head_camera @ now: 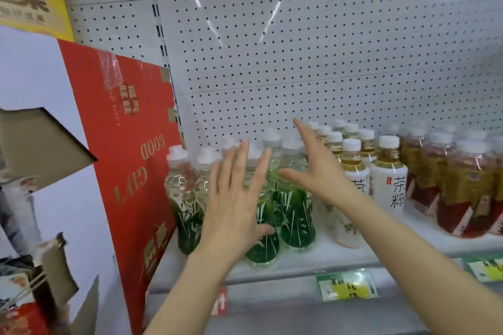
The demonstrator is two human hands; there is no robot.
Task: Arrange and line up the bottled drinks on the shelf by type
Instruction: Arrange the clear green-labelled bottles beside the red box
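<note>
— Green bottles (295, 215) are standing in a loose cluster at the left end of the shelf (340, 255), just beside the red carton (128, 160). Both hands are hovering in front of them.

— Are the hands gripping anything?

— No. The left hand (234, 204) is spreading flat, fingers straight, in front of the near bottles; whether its thumb is touching one I cannot tell. The right hand (318, 168) is also spreading wide, thumb pointing left, holding nothing.

— How are those bottles going to handle?

— My guess: they are looking full, so fairly heavy, with thin clear plastic that is giving a little under pressure. The film labels are probably slippery. The waist above the label is looking like the best place to take hold, or flat palms could be pushing several along together.

— What is sitting around them?

— White-label tea bottles (389, 182) are lining up in rows just to the right, and amber bottles (460, 185) are crowding further right. A pegboard (299, 49) is backing the shelf, and price tags (345, 287) are hanging on the front edge.

— Anything getting in the way?

— The carton is boxing in the left side, and the tea rows are pressing close on the right, so there is little room for sliding. One pale bottle (345, 226) is standing between the two types and may be needing a move.
</note>
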